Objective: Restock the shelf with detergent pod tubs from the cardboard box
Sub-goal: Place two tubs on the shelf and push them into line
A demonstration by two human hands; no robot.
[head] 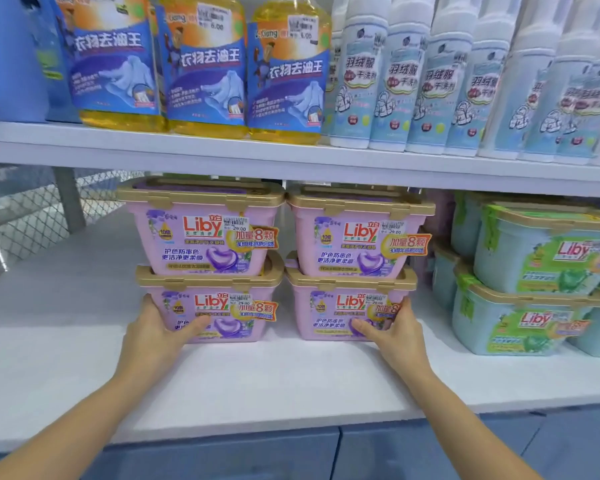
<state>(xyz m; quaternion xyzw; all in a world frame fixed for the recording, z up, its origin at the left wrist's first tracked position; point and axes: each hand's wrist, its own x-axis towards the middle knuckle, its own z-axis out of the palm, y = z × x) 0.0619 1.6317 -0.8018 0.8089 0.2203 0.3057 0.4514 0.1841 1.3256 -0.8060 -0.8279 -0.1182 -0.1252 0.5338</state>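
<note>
Left hand [156,332]: grips the lower left tub [219,306] at its outer side, thumb on its front.
Right hand [397,332]: grips the lower right tub [347,306] likewise.
Tubs: between the hands, on the shelf [257,382], each carrying an upper tub [201,233].
Doing it well: slide both evenly, fronts level, so the top ones stay seated.

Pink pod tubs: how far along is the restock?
Done: four pink tubs stand in two stacks of two on the shelf. In hand: the left hand holds the lower left tub, the right hand the lower right tub. Left: bare shelf lies to their left; the cardboard box is out of view, so remaining stock is unknown.
</note>
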